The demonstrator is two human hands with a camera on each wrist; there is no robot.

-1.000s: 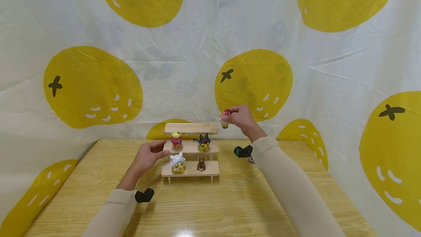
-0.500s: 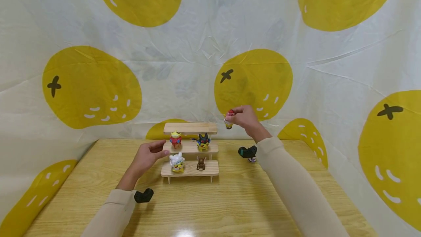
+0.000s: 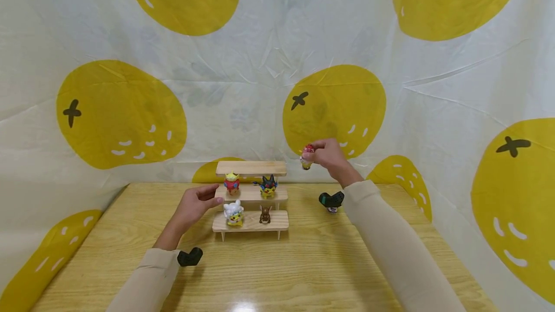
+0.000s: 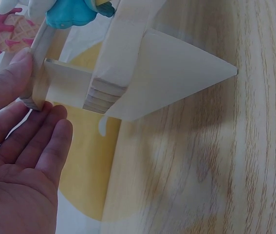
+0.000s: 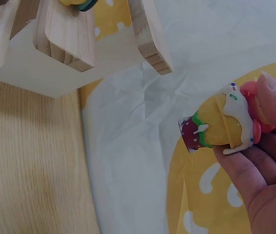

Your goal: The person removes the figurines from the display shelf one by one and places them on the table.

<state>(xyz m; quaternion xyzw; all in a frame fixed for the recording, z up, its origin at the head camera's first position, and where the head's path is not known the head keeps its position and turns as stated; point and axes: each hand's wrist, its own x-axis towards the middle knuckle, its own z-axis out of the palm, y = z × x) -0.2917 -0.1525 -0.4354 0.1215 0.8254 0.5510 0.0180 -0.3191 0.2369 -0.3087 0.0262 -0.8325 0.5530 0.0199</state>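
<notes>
A three-tier wooden display stand (image 3: 251, 223) stands on the table. My left hand (image 3: 195, 208) is at its left side, thumb and fingers pinching the end of the middle tier, as the left wrist view (image 4: 23, 161) shows. In the air right of the top tier, my right hand (image 3: 327, 155) holds a small toy figurine (image 5: 225, 119) with a pink top, white icing-like drips and a yellow body. On the middle tier sit a red figurine (image 3: 231, 184) and a black-and-yellow figurine (image 3: 268, 188). A white-hooded figurine (image 3: 233, 213) and a brown figurine (image 3: 265, 215) occupy the bottom tier.
Another small figurine (image 3: 332, 210) lies on the wooden table (image 3: 269, 273), partly hidden behind the right wrist's black camera mount (image 3: 331, 200). A white cloth (image 3: 243, 110) with yellow fruit prints hangs behind the table and at both sides.
My right hand, with the figurine, has drifted a little to the right, away from the stand. The left hand keeps its place at the stand.
</notes>
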